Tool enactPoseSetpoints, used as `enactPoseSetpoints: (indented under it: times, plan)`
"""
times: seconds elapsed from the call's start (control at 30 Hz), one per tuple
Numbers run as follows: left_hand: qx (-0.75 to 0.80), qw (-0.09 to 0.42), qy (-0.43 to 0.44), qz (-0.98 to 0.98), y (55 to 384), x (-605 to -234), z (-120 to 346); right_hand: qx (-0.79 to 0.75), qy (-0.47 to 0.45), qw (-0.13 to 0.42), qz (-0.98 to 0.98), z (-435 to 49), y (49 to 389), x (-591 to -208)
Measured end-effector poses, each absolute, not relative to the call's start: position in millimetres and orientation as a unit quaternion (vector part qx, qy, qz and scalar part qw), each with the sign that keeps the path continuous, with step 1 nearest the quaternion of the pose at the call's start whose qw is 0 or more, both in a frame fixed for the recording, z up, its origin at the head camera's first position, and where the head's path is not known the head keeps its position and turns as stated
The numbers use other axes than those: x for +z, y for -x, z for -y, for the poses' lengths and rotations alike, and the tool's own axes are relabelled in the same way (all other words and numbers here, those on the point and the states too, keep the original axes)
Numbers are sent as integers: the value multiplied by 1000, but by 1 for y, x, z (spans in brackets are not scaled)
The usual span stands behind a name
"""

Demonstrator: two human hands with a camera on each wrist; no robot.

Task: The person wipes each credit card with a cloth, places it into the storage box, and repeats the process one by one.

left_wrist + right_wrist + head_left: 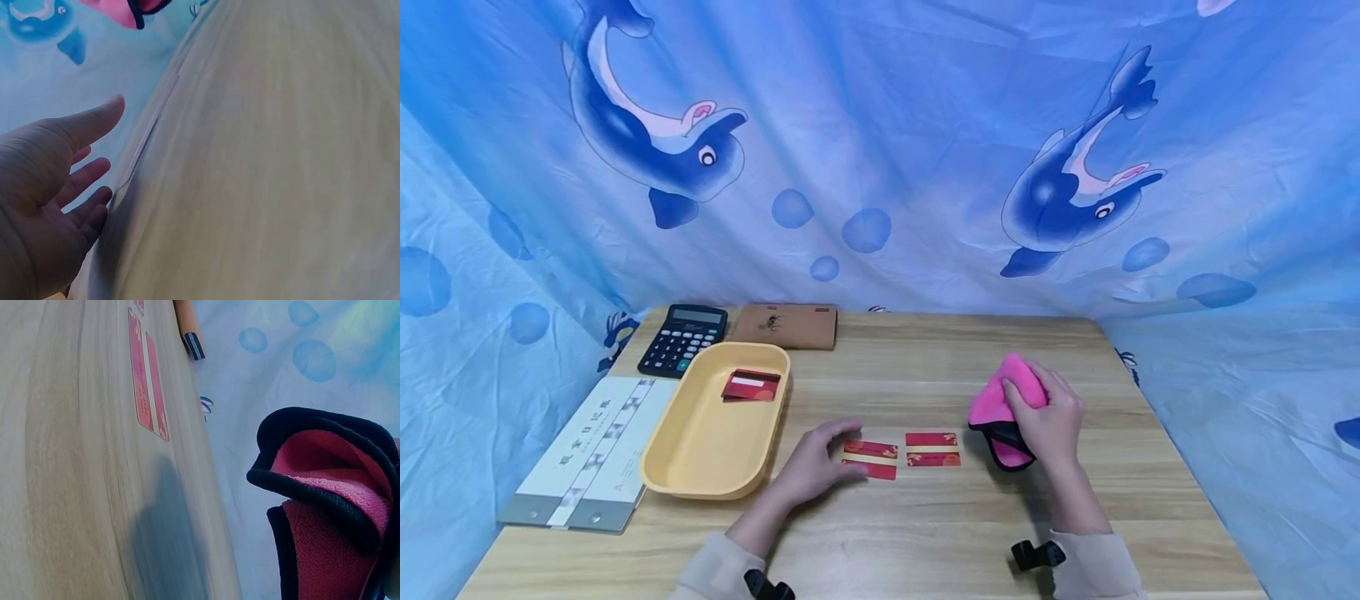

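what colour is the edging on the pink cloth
Black; the edging on the cloth shows best in the right wrist view.

I count two hands over the table [970, 537], one left hand [812, 464] and one right hand [1051, 422]; one pink cloth [1017, 385] toward the right edge; and two red cards [933, 450] lying singly mid-table. Toward the left edge there's one yellow tray [711, 454] with one small pile of cards [752, 386], how many I can't tell, and one white notebook [587, 450]. The far left corner has one calculator [683, 340], and the far edge one brown wallet [790, 327].
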State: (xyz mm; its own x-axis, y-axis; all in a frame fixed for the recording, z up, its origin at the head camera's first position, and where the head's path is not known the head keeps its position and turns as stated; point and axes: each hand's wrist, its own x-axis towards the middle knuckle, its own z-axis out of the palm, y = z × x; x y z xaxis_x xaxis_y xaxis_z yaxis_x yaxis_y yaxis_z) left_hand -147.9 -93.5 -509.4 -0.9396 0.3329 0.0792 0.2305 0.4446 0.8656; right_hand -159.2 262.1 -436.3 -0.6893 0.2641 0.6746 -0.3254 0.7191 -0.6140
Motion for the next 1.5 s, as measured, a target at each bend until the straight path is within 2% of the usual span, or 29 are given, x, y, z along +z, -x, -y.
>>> enactPoseSetpoints:
  times: [0.5, 0.9, 1.0, 1.17, 1.33, 1.5]
  plan:
    - [439, 54, -218, -870, 153, -513, 101, 372, -37, 403, 835, -263, 163, -439]
    - [427, 67, -216, -875, 150, -505, 93, 369, -39, 389, 843, -262, 161, -439]
    - [452, 44, -215, -864, 151, -506, 91, 370, -42, 391, 842, -262, 161, -438]
    - [530, 3, -145, -836, 155, -502, 86, 377, -51, 389, 839, -260, 162, -437]
    - [646, 3, -39, -762, 165, -473, 76, 376, -63, 398, 835, -256, 162, -430]
    - [757, 15, 4, -654, 177, -436, 64, 381, -90, 419, 819, -247, 165, -420]
